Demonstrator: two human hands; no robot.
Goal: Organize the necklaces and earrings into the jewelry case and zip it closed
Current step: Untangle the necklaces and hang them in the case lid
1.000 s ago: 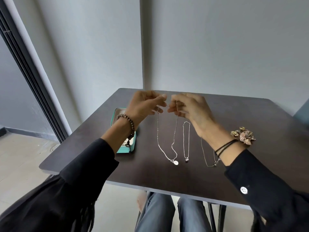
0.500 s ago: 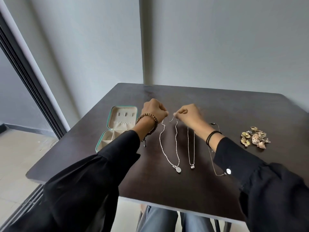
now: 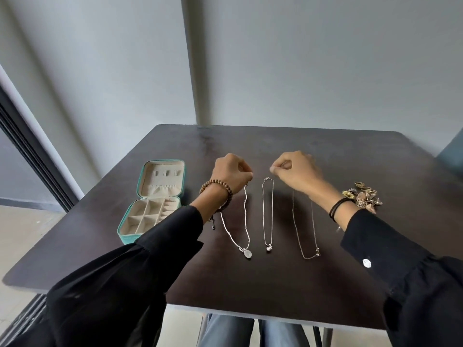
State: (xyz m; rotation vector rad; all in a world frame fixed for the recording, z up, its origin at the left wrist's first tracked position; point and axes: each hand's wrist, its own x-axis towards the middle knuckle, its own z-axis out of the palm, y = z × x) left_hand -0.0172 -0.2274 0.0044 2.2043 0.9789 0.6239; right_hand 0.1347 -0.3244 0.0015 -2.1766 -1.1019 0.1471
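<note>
- Jewelry case (image 3: 160, 194) lies open, just left of the left hand (image 3: 231, 171).
- Left hand pinches the disc-pendant necklace (image 3: 247, 254) at its top. The right hand (image 3: 295, 171), apart, is curled; on what, I cannot tell.
- Best to lift slowly, letting it hang straight.
- Earrings (image 3: 363, 196) sit by the right wrist.

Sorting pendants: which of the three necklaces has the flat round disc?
The leftmost necklace, nearest the jewelry case; the other two carry smaller pendants.
</note>
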